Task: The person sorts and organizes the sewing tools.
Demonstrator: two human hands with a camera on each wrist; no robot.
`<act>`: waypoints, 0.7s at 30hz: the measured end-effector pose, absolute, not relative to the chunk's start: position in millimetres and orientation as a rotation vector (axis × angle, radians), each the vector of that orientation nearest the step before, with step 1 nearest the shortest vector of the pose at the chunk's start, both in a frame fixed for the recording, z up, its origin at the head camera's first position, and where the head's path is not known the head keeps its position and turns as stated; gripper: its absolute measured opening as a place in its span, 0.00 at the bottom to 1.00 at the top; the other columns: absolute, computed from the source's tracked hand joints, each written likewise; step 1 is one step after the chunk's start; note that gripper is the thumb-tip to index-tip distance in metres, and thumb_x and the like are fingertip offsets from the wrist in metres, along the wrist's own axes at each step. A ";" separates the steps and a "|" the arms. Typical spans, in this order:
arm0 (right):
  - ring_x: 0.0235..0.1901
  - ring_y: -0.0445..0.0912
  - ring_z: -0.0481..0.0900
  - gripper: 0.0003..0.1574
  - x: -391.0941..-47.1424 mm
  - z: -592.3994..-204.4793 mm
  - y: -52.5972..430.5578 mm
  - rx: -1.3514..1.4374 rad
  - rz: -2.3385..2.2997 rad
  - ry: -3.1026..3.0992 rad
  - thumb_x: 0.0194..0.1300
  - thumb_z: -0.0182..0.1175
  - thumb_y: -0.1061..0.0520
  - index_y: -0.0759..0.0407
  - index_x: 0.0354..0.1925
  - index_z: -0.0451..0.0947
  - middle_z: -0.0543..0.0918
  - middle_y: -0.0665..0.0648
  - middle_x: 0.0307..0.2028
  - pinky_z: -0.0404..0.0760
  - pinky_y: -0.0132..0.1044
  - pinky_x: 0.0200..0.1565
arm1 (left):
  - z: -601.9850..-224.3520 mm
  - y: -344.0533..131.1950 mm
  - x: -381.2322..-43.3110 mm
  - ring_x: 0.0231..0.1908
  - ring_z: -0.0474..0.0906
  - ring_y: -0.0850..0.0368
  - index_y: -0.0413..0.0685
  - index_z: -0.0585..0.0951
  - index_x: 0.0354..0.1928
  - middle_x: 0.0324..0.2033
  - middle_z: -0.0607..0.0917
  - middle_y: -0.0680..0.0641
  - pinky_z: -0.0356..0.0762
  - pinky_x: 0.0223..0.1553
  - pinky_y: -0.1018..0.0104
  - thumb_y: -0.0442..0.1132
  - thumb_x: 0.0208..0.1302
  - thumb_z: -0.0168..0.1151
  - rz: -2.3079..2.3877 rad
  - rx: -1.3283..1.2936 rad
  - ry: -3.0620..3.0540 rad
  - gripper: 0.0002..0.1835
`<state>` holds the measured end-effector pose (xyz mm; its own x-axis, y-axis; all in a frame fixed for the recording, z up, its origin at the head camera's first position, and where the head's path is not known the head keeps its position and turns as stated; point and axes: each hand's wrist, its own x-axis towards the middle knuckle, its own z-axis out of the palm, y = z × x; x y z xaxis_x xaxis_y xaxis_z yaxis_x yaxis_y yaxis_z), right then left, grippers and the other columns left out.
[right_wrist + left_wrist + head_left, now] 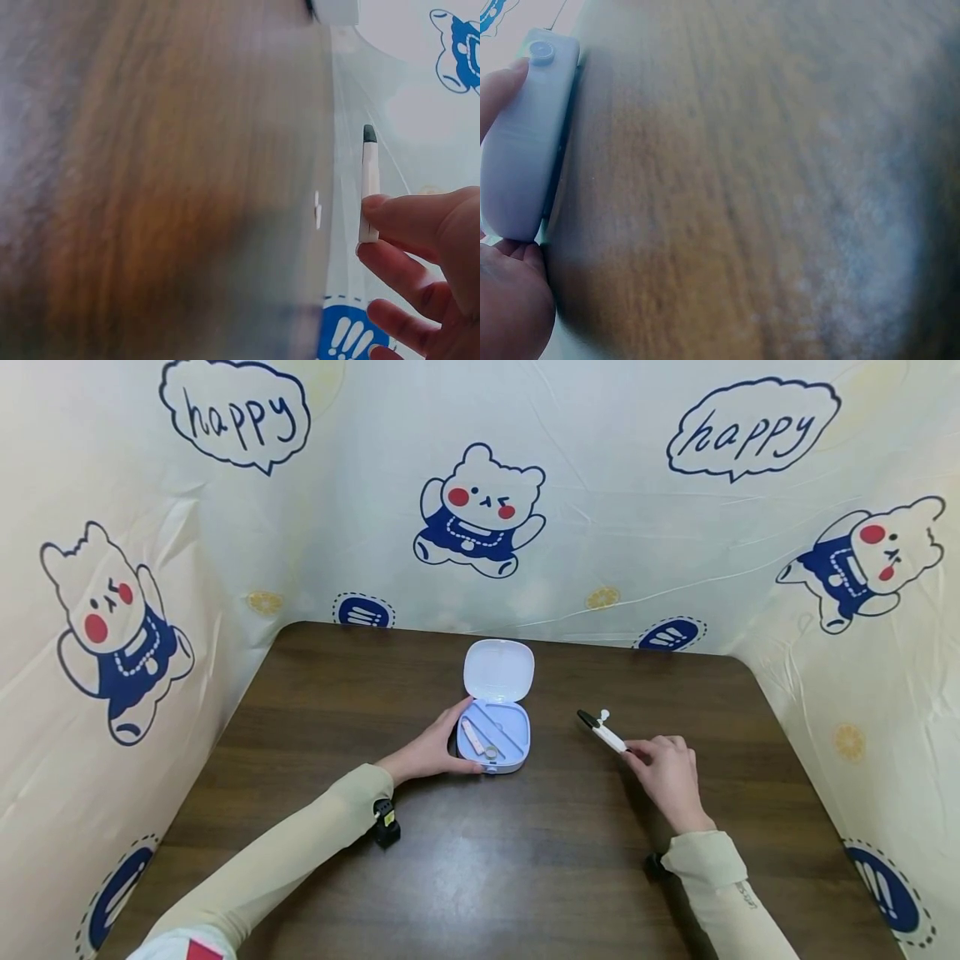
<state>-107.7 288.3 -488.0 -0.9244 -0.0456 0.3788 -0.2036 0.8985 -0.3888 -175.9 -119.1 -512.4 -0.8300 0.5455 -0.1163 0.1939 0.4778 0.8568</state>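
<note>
A light-blue hinged case (527, 747) stands on the table with its lid (499, 668) raised. My left hand (431, 750) holds the case from its left side, thumb at the front near the round button (541, 52). Inside the case lie a pinkish-white stick (473, 737) and a small round piece (491, 752). To the right, my right hand (666, 777) pinches a slim white stick with a black tip (370, 169) between thumb and fingertips. A small white piece (317, 210) lies on the table beyond it; its kind is unclear.
The dark wooden table (450, 877) is enclosed at the back and both sides by a printed cloth (600, 527) with cartoon bears. Each wrist wears a small black camera, the left one (386, 827) showing more fully.
</note>
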 end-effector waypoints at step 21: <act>0.43 0.59 0.76 0.10 -114.6 -478.9 252.0 0.284 0.651 -2.727 0.60 0.77 0.59 0.57 0.42 0.92 0.86 0.56 0.29 0.68 0.52 0.42 | -512.0 -118.9 -175.9 0.79 0.49 0.47 0.62 0.42 0.85 0.81 0.51 0.44 0.53 0.76 0.45 0.54 0.55 0.82 1.298 0.623 2.367 0.67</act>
